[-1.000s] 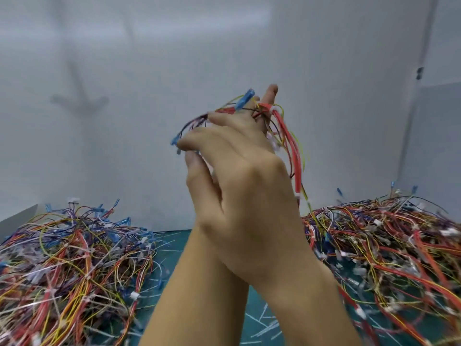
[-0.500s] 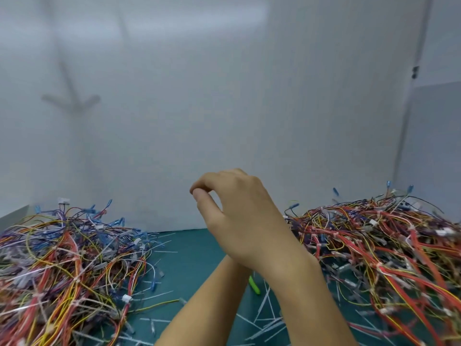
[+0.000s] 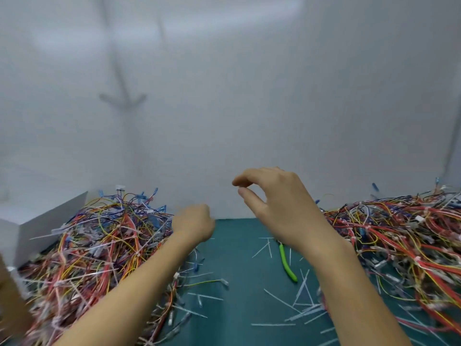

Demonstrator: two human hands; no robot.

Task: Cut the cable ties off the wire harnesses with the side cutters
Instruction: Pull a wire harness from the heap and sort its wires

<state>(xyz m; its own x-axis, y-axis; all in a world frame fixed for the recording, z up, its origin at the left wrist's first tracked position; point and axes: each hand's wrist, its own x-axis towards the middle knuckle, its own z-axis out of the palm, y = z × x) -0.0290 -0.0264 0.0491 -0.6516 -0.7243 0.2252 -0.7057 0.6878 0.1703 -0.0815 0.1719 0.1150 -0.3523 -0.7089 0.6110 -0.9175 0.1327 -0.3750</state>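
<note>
1. Side cutters (image 3: 284, 258) lie on the teal mat (image 3: 237, 270). Only one green handle shows; my right wrist hides the head.
2. Wire harnesses fill a left pile (image 3: 99, 245) and a right pile (image 3: 399, 233), both cropped by the frame.
3. My right hand (image 3: 277, 203) hovers above the mat, loosely curled and holding nothing.
4. My left hand (image 3: 194, 224) (badly blurred) meets the left pile's edge; I cannot tell its grip.

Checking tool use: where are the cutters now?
Head view: the cutters lie on the mat, right of centre, below the right hand, among cut ties.
</note>
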